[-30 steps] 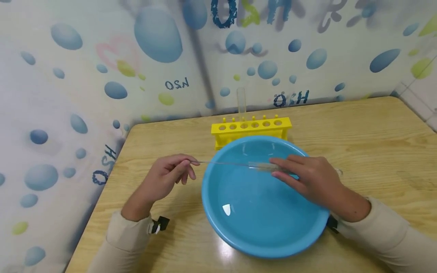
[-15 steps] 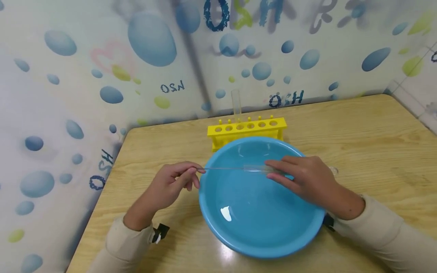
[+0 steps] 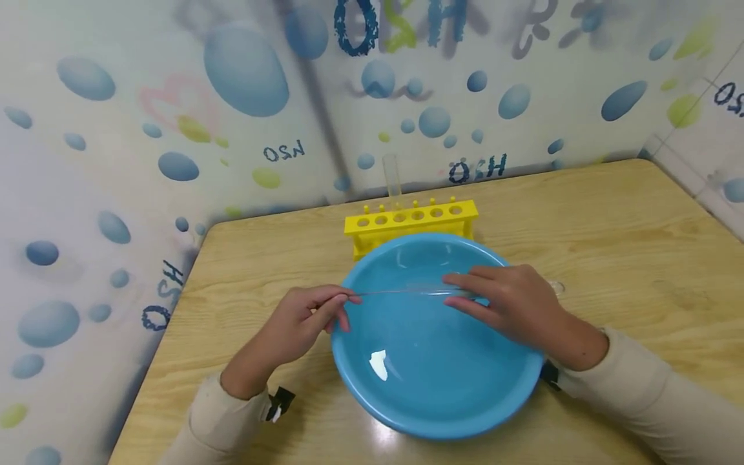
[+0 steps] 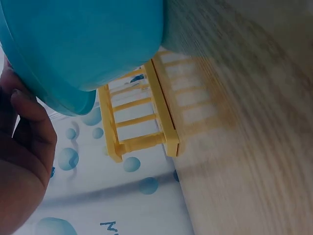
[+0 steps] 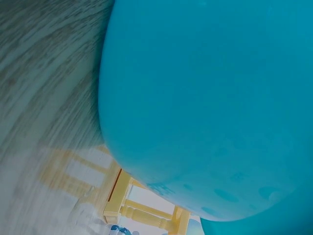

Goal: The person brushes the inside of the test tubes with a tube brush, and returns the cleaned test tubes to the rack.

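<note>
Between thumb and forefinger, the left hand (image 3: 305, 323) pinches the outer end of a thin rod (image 3: 383, 292). To that grip's right, the rod runs into the mouth of a clear test tube (image 3: 427, 292), which the right hand (image 3: 517, 307) holds between thumb and fingers, lying roughly level. The left hand is closer to the tube's mouth than a second ago, and less bare rod shows between them; the rod probably reaches deeper inside, its far end working nearer the closed bottom. That far end is hidden by the right hand. Below both grips stands the blue basin (image 3: 438, 381), the tube above its interior. Beyond the hands, past the basin's far rim, a yellow rack (image 3: 409, 220) holds a second tube (image 3: 392, 174) upright. Just past the right hand, a clear rounded thing (image 3: 558, 287) shows, mostly hidden.
</note>
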Available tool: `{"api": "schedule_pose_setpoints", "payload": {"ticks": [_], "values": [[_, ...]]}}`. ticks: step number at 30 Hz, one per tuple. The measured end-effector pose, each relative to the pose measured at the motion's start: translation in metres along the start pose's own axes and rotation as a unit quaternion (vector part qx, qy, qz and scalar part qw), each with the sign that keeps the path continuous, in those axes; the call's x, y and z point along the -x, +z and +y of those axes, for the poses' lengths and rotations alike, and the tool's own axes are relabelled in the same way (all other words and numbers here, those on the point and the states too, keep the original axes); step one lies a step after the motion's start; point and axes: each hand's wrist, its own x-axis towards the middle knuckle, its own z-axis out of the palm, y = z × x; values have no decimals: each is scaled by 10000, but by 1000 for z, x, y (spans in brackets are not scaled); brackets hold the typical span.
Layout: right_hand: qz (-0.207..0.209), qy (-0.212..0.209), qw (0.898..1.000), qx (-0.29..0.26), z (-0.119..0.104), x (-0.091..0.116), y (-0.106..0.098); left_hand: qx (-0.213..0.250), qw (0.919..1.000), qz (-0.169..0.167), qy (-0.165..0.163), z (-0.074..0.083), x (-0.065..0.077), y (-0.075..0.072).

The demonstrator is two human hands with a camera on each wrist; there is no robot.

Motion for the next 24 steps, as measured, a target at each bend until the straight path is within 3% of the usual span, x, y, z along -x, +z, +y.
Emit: {"api": "schedule_pose_setpoints", "payload": {"ticks": [11,17,24], "values": [[-34,43,9998,191,-2,-1,1,-130,9997,-193,-54,3,-10,9],[-37,88,9996,249,-2,-3,2,-488,9984,-219,158,2,-15,13],[-77,88,9997,215,-2,-3,1,-792,9965,-231,107,2,-17,14]]}}
